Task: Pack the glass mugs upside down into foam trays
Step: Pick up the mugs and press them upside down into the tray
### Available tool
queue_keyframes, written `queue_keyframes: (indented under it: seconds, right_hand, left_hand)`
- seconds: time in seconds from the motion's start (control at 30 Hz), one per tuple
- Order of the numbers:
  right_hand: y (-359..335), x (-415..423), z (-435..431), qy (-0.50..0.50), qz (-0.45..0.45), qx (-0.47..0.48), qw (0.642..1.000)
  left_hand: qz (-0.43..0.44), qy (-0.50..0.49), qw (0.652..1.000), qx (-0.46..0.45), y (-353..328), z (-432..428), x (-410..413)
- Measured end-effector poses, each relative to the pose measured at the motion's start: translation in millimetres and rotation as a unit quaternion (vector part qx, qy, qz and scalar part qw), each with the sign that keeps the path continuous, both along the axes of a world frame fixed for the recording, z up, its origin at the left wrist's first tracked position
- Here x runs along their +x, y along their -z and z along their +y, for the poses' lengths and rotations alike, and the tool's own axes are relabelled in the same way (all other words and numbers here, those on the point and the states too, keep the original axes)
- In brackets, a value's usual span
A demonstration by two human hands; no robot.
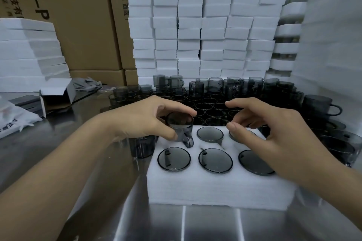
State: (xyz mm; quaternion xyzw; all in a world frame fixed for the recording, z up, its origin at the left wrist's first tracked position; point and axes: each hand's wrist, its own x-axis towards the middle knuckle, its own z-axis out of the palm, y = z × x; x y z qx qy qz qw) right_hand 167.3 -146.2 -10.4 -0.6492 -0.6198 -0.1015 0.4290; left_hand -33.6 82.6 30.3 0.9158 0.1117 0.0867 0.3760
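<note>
A white foam tray [215,188] lies on the steel table in front of me. Several smoky glass mugs sit upside down in its holes, their round bases [215,160] showing. My left hand [145,117] grips an inverted mug [181,126] by its base, above the tray's back-left hole, handle pointing toward me. My right hand [274,133] hovers with curled fingers over the back-right mug [238,136], which it partly hides; I cannot tell whether it touches the glass.
Many upright grey mugs [211,101] crowd the table behind and right of the tray. One more mug [141,147] stands left of the tray. Stacks of foam trays [205,25] form a wall behind; cardboard boxes [78,15] stand at back left.
</note>
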Motion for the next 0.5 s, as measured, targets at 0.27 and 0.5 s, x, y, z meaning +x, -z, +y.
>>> queue_keyframes:
  seconds: [0.27,0.5]
  right_hand:
    - [0.6,2.2,0.1,0.006,-0.015,0.0,1.0]
    - [0.4,2.2,-1.2,0.01,-0.014,-0.004,1.0]
  left_hand:
    - [0.029,-0.017,0.998,0.046,-6.2,2.0,-3.1]
    - [-0.024,-0.042,0.998,0.034,-1.5,7.3,-1.5]
